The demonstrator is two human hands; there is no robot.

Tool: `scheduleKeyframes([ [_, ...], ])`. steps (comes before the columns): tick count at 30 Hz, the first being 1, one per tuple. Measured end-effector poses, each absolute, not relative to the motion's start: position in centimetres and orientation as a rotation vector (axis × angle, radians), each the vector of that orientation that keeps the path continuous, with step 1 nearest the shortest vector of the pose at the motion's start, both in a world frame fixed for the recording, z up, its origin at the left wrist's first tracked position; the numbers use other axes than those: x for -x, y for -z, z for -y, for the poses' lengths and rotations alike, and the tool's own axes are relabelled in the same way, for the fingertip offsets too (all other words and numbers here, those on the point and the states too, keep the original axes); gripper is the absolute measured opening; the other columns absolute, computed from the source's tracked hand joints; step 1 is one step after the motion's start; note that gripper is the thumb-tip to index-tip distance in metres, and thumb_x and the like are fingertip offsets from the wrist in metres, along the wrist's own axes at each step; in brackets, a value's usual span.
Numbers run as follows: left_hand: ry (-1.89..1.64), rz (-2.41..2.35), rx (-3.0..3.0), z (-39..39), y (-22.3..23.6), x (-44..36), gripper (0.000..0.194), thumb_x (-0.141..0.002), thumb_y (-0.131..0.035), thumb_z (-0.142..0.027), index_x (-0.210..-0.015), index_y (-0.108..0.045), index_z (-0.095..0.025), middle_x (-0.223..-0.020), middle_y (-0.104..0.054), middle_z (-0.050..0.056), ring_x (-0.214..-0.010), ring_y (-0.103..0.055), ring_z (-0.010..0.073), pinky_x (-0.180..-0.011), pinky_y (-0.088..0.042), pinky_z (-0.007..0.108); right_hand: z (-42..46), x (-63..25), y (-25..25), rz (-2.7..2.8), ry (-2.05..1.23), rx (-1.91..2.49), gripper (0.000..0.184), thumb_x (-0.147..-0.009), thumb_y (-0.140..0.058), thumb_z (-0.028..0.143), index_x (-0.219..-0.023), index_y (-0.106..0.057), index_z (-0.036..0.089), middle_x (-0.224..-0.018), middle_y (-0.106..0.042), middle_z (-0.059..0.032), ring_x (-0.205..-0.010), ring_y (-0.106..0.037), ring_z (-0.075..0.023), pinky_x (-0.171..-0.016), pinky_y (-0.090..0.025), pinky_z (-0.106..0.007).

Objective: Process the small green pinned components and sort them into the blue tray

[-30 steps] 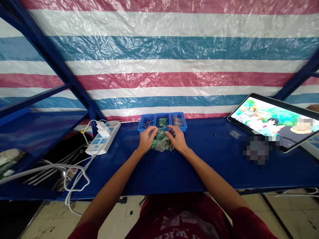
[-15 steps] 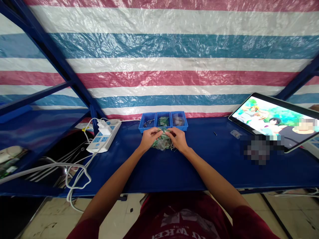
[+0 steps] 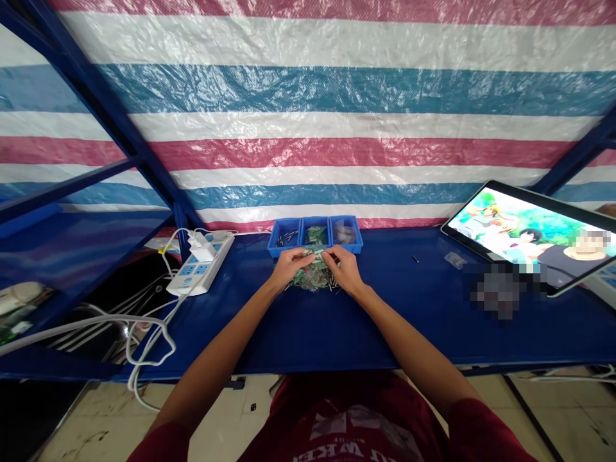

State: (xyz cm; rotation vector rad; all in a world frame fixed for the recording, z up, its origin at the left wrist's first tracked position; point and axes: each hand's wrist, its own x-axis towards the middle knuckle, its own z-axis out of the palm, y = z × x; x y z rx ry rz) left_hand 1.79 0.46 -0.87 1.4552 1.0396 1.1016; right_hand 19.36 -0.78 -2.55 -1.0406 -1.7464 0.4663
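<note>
My left hand [image 3: 289,266] and my right hand [image 3: 344,264] meet over a heap of small parts on the blue table. Both are closed, thumbs and fingers pinching a small clear plastic bag [image 3: 317,251] with something greenish showing through it. Below them lies the heap [image 3: 312,278], a mix of green packets, clear plastic and thin dark metal pieces that stick out by my right hand. Right behind my hands is a blue three-part bin [image 3: 357,248]. Its left compartment has metal pieces [image 3: 287,239], the middle green packets [image 3: 316,233], the right clear bags [image 3: 344,232].
A white power strip [image 3: 202,266] with plugs and cables stands at the left. On the right a tablet [image 3: 529,237] leans, its screen lit. A small dark piece [image 3: 415,258] and a clear packet [image 3: 455,259] lie between bin and tablet. A striped sheet [image 3: 337,122] hangs behind.
My fingers have shifted slightly on the small bag, and its upper part now lies flatter between them. The arms and everything else stay in place.
</note>
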Motion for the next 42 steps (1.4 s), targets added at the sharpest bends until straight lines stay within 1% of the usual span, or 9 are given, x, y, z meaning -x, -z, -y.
scheduleKeyframes([
  [3, -1.126, -1.027, -1.405, -0.7, 1.0, -1.6, 0.034, -0.065, -0.078, -0.044, -0.076, -0.068, -0.014, -0.069, -0.067, 0.005, -0.061, -0.063, 0.0179, -0.054, -0.051, 0.028, 0.8, -19.2, 2.9, 1.740, -0.547, 0.998, 0.034, -0.095, -0.042, 0.042, -0.102, -0.066, 0.018, -0.090, -0.067, -0.0071, -0.071, -0.061, -0.0172, -0.068, -0.049, -0.029],
  [7, -1.163, -0.992, -1.390, -0.8, 1.2, -1.3, 0.035, -0.069, -0.076, -0.043, -0.085, -0.065, -0.013, -0.060, -0.062, 0.001, -0.050, -0.057, 0.0125, -0.053, -0.048, 0.026, 0.7, -19.3, 3.2, 1.778, -0.564, 0.959, 0.038, -0.098, -0.035, 0.033, -0.127, -0.056, 0.022, -0.095, -0.066, -0.0063, -0.067, -0.061, -0.0150, -0.069, -0.052, -0.029],
  [11, -1.142, -0.961, -1.447, -0.7, 1.1, -1.1, 0.051, -0.074, -0.073, -0.042, -0.115, -0.055, -0.019, -0.054, -0.055, -0.006, -0.045, -0.053, 0.0106, -0.052, -0.047, 0.024, 0.7, -19.4, 3.1, 1.833, -0.413, 0.882, 0.034, -0.096, -0.039, 0.027, -0.124, -0.058, 0.024, -0.115, -0.058, -0.0098, -0.083, -0.061, -0.0164, -0.071, -0.052, -0.030],
  [16, -1.145, -1.013, -1.769, -0.8, 0.9, -1.0, 0.036, -0.085, -0.058, -0.050, -0.095, -0.067, -0.016, -0.084, -0.064, 0.006, -0.077, -0.063, 0.0186, -0.063, -0.052, 0.027, 0.5, -19.3, 3.1, 1.752, -0.357, 0.905, 0.020, -0.094, -0.046, 0.028, -0.096, -0.065, 0.021, -0.102, -0.061, -0.0092, -0.093, -0.061, -0.0194, -0.074, -0.052, -0.030],
  [19, -1.226, -1.029, -2.015, -0.9, 0.8, -0.8, 0.036, -0.082, -0.062, -0.051, -0.082, -0.070, -0.016, -0.104, -0.062, 0.011, -0.096, -0.061, 0.0233, -0.073, -0.052, 0.030, 0.6, -19.3, 3.0, 1.712, -0.365, 0.928, 0.022, -0.094, -0.047, 0.033, -0.090, -0.064, 0.020, -0.092, -0.064, -0.0077, -0.085, -0.062, -0.0190, -0.070, -0.052, -0.029],
  [23, -1.222, -1.042, -2.081, -0.8, 0.7, -0.6, 0.029, -0.080, -0.067, -0.043, -0.071, -0.069, -0.016, -0.083, -0.067, 0.008, -0.078, -0.063, 0.0195, -0.071, -0.050, 0.031, 0.8, -19.3, 2.7, 1.699, -0.422, 0.930, 0.025, -0.094, -0.049, 0.040, -0.095, -0.065, 0.020, -0.090, -0.065, -0.0068, -0.078, -0.062, -0.0178, -0.068, -0.053, -0.029],
  [27, -1.232, -0.994, -1.736, -0.6, 0.9, -0.8, 0.028, -0.077, -0.070, -0.041, -0.082, -0.067, -0.014, -0.070, -0.068, 0.005, -0.063, -0.065, 0.0183, -0.063, -0.050, 0.030, 0.9, -19.2, 2.6, 1.688, -0.565, 0.903, 0.030, -0.090, -0.054, 0.044, -0.108, -0.062, 0.021, -0.098, -0.066, -0.0073, -0.085, -0.064, -0.0186, -0.067, -0.054, -0.029],
  [32, -1.145, -0.914, -1.494, -0.4, 1.1, -1.5, 0.033, -0.071, -0.075, -0.039, -0.086, -0.059, -0.015, -0.069, -0.070, 0.003, -0.064, -0.068, 0.0203, -0.062, -0.051, 0.030, 0.5, -19.1, 3.0, 1.606, -0.679, 0.943, 0.027, -0.086, -0.059, 0.041, -0.103, -0.062, 0.020, -0.079, -0.067, -0.0030, -0.067, -0.063, -0.0168, -0.061, -0.052, -0.029],
  [42, -1.148, -1.015, -1.671, -0.6, 0.9, -1.2, 0.033, -0.073, -0.073, -0.044, -0.063, -0.059, -0.015, -0.056, -0.058, -0.001, -0.050, -0.055, 0.0123, -0.054, -0.046, 0.025, 0.8, -19.2, 3.1, 1.694, -0.385, 0.914, 0.031, -0.095, -0.044, 0.031, -0.120, -0.063, 0.025, -0.090, -0.069, -0.0048, -0.068, -0.063, -0.0166, -0.071, -0.054, -0.032],
])
